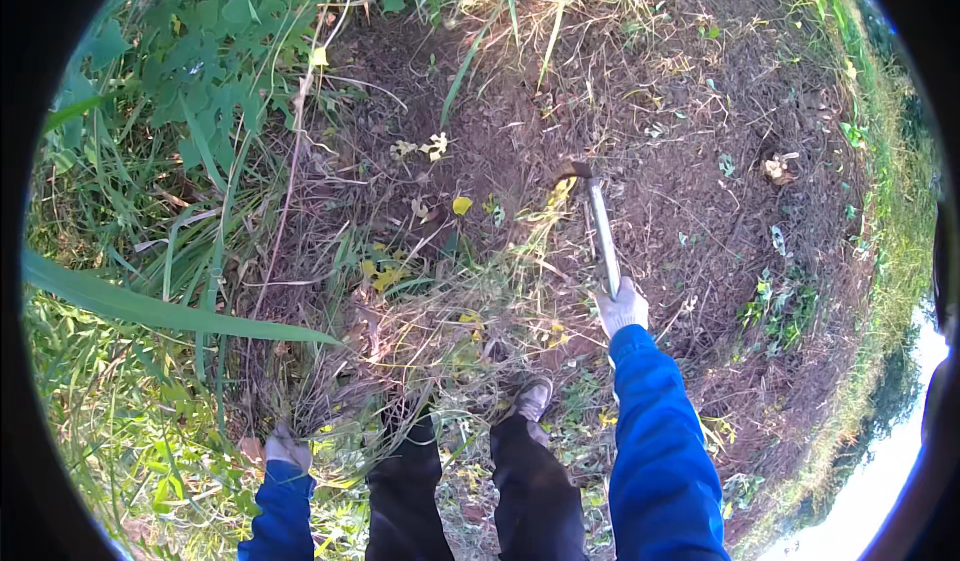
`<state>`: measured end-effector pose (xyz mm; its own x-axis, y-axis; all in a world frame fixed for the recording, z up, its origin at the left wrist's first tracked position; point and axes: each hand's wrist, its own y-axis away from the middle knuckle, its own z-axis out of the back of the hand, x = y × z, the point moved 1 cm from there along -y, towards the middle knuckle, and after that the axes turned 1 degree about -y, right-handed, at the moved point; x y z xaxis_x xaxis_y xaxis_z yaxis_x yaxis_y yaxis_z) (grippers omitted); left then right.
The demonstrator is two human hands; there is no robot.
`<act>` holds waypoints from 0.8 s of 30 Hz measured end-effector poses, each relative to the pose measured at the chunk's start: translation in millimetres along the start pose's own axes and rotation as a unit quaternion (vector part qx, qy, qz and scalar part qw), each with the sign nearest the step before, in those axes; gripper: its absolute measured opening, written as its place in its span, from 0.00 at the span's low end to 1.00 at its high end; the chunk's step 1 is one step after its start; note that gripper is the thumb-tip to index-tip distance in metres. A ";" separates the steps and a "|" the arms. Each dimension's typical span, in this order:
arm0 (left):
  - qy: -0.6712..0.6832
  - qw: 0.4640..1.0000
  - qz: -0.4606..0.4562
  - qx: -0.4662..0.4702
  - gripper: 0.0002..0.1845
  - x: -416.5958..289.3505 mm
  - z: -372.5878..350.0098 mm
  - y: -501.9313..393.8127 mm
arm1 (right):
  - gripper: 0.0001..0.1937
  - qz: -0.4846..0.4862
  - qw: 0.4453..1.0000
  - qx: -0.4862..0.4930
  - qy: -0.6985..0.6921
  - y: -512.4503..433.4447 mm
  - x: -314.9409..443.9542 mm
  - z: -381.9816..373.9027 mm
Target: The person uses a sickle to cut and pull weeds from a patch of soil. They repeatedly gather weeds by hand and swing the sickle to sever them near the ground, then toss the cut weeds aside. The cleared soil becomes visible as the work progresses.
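Observation:
My right hand [623, 307], in a pale glove and blue sleeve, grips the light handle of a sickle [604, 237]. The tool's dark head points left over the soil, with yellowish stems beside it. At the lower left my left hand [288, 448], also gloved, is closed around the base of a bundle of dry grass and weeds [330, 392]. The bundle's loose stems spread up and right, in front of my legs. The left fingers are partly hidden by the stems.
Broad-leaved plants [172, 65] and tall grass fill the left side. A long green blade [180, 317] crosses the near left. Brown soil [675, 148] with dry litter lies ahead and right. My shoe [534, 399] stands among low weeds.

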<state>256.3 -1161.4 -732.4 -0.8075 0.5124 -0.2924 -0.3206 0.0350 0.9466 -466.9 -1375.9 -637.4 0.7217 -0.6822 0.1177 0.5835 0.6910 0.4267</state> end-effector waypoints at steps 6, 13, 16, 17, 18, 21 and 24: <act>0.035 0.909 0.062 0.411 0.21 -23.0 71.1 -52.4 | 0.19 -0.114 0.946 0.186 0.238 229.0 -225.0 63.8; 0.018 1.000 -0.021 -0.012 0.20 16.1 17.9 -14.2 | 0.18 -0.155 0.916 0.269 0.255 308.6 -193.2 138.3; 0.005 0.999 -0.019 0.040 0.18 16.8 -51.8 56.6 | 0.17 -0.078 0.976 0.152 0.131 260.8 -146.8 109.1; 0.011 0.999 -0.041 0.021 0.15 15.6 -35.1 51.2 | 0.18 -0.039 0.989 0.120 0.077 227.8 -104.8 96.0; 0.018 0.998 -0.061 0.005 0.14 20.4 -22.4 41.9 | 0.19 -0.035 0.992 0.119 0.020 194.7 -73.9 78.0; 0.001 0.998 -0.062 -0.028 0.13 30.1 -12.4 37.0 | 0.19 0.068 0.988 0.098 -0.095 114.1 48.8 24.7; -0.021 0.998 -0.017 -0.062 0.13 36.1 -43.1 74.8 | 0.21 0.108 0.971 0.140 -0.158 70.3 169.8 -10.8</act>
<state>181.8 -1177.3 -678.0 -0.7745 0.5481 -0.3156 -0.4088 -0.0530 0.9111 -299.4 -1440.6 -597.1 0.6396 -0.5980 0.4830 0.2752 0.7649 0.5824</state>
